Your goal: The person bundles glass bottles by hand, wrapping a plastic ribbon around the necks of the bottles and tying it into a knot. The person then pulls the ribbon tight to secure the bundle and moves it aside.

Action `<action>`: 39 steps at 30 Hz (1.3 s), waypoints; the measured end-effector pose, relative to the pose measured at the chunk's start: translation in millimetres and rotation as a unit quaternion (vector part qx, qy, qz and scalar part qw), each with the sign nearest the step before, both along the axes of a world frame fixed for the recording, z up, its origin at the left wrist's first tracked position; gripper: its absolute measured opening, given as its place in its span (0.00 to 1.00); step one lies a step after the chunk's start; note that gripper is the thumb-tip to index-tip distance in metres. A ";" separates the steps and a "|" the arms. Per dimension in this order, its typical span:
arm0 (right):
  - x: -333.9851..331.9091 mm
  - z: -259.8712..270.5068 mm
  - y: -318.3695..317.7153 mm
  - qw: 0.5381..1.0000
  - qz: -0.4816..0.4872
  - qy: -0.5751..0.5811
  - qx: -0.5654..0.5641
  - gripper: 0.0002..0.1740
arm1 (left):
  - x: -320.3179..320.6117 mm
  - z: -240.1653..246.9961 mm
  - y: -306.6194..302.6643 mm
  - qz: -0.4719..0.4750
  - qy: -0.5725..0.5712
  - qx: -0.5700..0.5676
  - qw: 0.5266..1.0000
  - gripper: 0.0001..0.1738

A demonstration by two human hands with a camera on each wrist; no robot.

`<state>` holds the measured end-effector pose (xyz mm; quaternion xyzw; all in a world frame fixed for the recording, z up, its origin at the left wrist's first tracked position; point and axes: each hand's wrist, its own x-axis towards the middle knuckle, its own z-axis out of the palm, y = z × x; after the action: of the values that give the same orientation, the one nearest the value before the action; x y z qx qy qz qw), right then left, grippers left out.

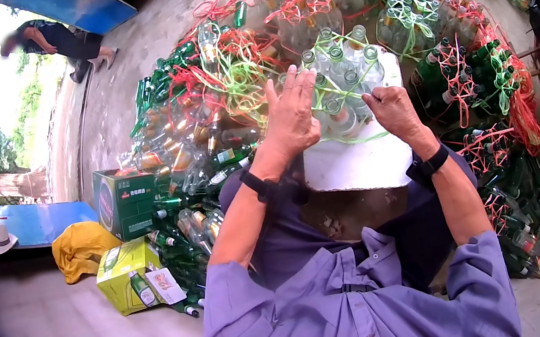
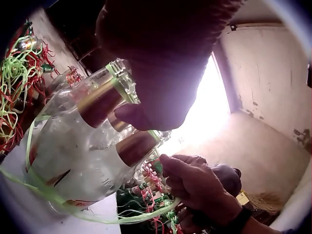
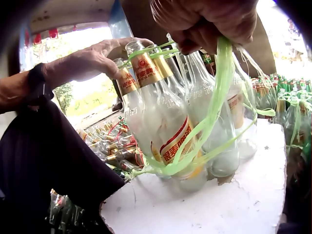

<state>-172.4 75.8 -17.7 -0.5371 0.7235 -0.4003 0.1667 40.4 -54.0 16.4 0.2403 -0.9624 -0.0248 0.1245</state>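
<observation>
Several clear glass bottles (image 1: 342,121) stand upright in a cluster on a white board (image 1: 355,165); gold neck labels show in the right wrist view. Green plastic strapping (image 3: 222,83) runs around the bottle necks and loops low around the bodies. The right hand (image 1: 395,112), fingers curled, pinches the green strap at the near right of the cluster, also seen as the upper hand (image 3: 207,19) in the right wrist view. On the other side the left hand (image 1: 290,115) rests against the bottle necks, fingers extended, thumb apart (image 3: 90,61).
Tied bundles of bottles (image 1: 410,23) surround the board at the back and right. Loose bottles (image 1: 173,142) and tangled green and red strapping (image 1: 236,74) lie to the left, near a green box (image 1: 125,200) and a yellow-green carton (image 1: 127,274). A person (image 1: 60,43) is at upper left.
</observation>
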 end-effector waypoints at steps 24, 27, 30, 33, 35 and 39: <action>-10.2 -7.5 -2.0 0.999 0.009 -0.031 -0.002 0.20 | -66.8 -31.3 29.0 0.031 0.137 -0.056 0.988 0.35; -12.3 -9.4 -1.4 0.999 0.014 -0.029 -0.022 0.20 | -67.2 -30.9 30.1 0.033 0.141 -0.046 0.988 0.35; -11.9 -4.8 0.9 0.999 0.017 -0.036 -0.012 0.19 | -67.5 -30.6 29.9 0.035 0.140 -0.036 0.989 0.36; -10.4 -6.7 3.2 1.000 0.024 -0.006 -0.004 0.19 | -66.3 -30.2 29.2 0.035 0.138 -0.027 0.989 0.35; -11.5 -12.0 3.6 0.999 0.019 0.015 -0.029 0.19 | -65.9 -27.6 29.4 0.035 0.139 -0.023 0.989 0.37; -11.8 -25.9 3.4 0.999 0.020 0.010 -0.042 0.21 | -65.2 -31.4 26.7 0.033 0.140 -0.030 0.989 0.37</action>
<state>-184.2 79.2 -43.7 -0.5617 0.6969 -0.4218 0.1446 -24.9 -27.3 -15.0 0.2627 -0.9271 -0.0250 0.2662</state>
